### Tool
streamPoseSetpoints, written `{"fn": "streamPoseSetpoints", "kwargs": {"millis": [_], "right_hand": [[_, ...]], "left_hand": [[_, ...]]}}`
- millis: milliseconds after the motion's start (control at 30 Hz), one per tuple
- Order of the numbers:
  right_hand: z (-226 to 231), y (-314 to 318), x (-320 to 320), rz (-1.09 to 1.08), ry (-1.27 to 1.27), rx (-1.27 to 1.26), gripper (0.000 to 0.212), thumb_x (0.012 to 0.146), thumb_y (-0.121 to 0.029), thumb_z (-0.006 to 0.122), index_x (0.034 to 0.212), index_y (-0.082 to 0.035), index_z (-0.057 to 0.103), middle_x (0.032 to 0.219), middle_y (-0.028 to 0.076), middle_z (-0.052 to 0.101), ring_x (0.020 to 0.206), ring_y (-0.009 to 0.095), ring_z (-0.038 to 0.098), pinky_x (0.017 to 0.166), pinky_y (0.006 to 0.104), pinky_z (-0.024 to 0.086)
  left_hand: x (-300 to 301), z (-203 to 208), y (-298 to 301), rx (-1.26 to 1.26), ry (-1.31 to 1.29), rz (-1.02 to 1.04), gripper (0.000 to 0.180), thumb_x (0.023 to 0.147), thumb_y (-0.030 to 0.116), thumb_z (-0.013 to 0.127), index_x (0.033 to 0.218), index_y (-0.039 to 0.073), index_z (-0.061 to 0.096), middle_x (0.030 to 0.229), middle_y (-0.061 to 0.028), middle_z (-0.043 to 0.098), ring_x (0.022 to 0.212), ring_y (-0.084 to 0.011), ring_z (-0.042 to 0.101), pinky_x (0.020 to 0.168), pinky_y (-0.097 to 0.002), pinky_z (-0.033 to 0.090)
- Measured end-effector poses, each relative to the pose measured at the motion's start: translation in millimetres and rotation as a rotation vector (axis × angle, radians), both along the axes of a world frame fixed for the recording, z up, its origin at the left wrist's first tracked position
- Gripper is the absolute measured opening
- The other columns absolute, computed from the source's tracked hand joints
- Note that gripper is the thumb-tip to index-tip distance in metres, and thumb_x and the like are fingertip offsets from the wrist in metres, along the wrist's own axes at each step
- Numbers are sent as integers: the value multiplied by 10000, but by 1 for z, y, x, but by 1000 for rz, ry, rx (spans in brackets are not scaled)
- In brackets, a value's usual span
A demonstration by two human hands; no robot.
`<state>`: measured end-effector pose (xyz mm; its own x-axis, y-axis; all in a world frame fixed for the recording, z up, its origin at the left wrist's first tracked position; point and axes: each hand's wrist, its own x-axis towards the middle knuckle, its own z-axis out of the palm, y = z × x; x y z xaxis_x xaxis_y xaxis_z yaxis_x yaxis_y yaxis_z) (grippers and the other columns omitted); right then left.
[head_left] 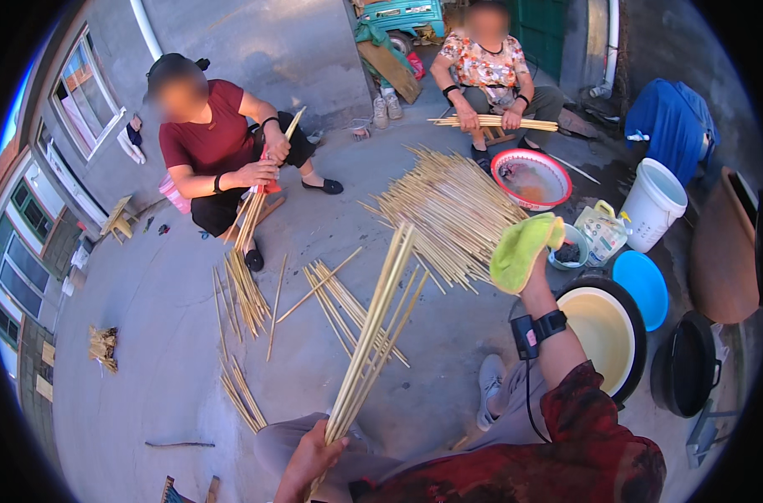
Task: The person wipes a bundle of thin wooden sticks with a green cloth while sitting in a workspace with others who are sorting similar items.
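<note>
My left hand is closed around the lower end of a bundle of long, thin, pale stalks. The bundle slants up and away, its far ends fanning apart. A yellow-green cloth covers most of my right hand, raised at the right of the middle. The cloth hides its fingers but hangs on the hand, apart from the bundle. On the ground beyond lies a large pile of similar stalks. Smaller loose stalks lie just past my bundle.
One person at the left wipes stalks with a red cloth; another at the back holds stalks across the lap. At my right stand a basin of pale liquid, a blue basin, a white bucket and a red-rimmed basin.
</note>
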<state>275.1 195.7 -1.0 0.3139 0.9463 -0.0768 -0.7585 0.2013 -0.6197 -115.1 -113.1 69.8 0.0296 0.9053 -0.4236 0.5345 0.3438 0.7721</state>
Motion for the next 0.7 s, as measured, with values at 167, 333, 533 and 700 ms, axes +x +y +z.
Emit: {"fn": "streamPoseSetpoints", "kwargs": {"millis": [167, 333, 533, 700], "right_hand": [[-10, -51, -87, 493, 40, -243, 314, 859, -367, 413, 968, -92, 516, 863, 80, 583, 744, 244, 584, 646, 361, 488], [24, -98, -114, 522, 24, -372, 300, 870, -319, 408, 977, -57, 507, 888, 104, 573, 762, 254, 580, 673, 366, 488], [15, -119, -126, 592, -36, -299, 261, 872, -290, 432, 978, -56, 479, 875, 62, 546, 743, 165, 555, 623, 292, 459], [-13, -120, -130, 644, -148, -355, 219, 881, -258, 413, 960, -67, 487, 851, 49, 545, 713, 135, 545, 582, 265, 440]], "left_hand": [[30, 6, 43, -66, -365, 81, 172, 797, 56, 552, 935, 1, 465, 601, 1, 470, 477, -60, 454, 425, -213, 389], [28, -20, 73, -108, -681, 1, 145, 793, 23, 533, 923, 2, 471, 612, -30, 478, 475, -91, 466, 423, -222, 398], [31, -22, 97, -257, -693, 121, 146, 791, 28, 540, 912, 4, 461, 629, -52, 493, 481, -118, 482, 441, -231, 410], [46, -22, 111, -285, -616, 188, 99, 793, 114, 537, 826, 49, 470, 557, 9, 468, 431, -87, 447, 371, -197, 372]]}}
